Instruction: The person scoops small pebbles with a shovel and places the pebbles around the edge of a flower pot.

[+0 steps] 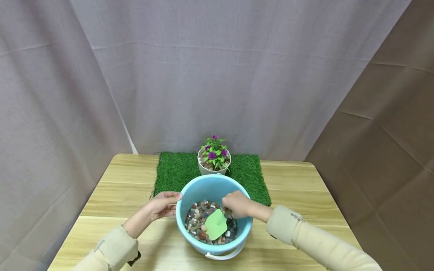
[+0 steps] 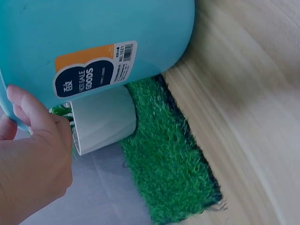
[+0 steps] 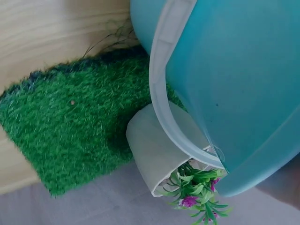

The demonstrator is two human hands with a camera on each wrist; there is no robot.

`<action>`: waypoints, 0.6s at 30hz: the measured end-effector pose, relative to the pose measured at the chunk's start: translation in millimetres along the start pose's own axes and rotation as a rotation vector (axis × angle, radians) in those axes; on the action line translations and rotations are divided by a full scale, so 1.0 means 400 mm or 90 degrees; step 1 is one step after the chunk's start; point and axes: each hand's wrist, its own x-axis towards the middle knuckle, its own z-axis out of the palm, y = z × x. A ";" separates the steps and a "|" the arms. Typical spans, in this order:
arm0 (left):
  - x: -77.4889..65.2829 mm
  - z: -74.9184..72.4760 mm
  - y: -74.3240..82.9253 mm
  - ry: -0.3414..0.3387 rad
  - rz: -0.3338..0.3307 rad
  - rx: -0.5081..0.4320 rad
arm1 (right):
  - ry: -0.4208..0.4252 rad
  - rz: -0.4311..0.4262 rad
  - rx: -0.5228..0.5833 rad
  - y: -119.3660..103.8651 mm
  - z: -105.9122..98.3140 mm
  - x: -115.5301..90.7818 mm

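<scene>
A light blue bucket (image 1: 206,186) stands on the table with colourful pebbles (image 1: 197,216) in its bottom. Its rim is pinched between the thumb and fingers of my left hand (image 1: 164,205), on the bucket's left side. Inside the bucket, my right hand (image 1: 238,204) is closed around the handle of a light green shovel (image 1: 216,225), whose blade lies over the pebbles. The fist covers most of the handle. In the right wrist view the bucket wall (image 3: 243,70) hides the fingers and the shovel.
Behind the bucket, a white pot (image 2: 102,117) with a purple-flowered plant (image 1: 214,152) stands on a green artificial grass mat (image 1: 176,165). The bucket's white handle (image 1: 225,257) hangs at the near side. Grey cloth (image 1: 217,75) rises behind the wooden table (image 1: 129,180).
</scene>
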 end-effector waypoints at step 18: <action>0.002 -0.001 -0.001 -0.013 0.015 0.033 | 0.000 0.044 0.073 -0.011 -0.001 0.012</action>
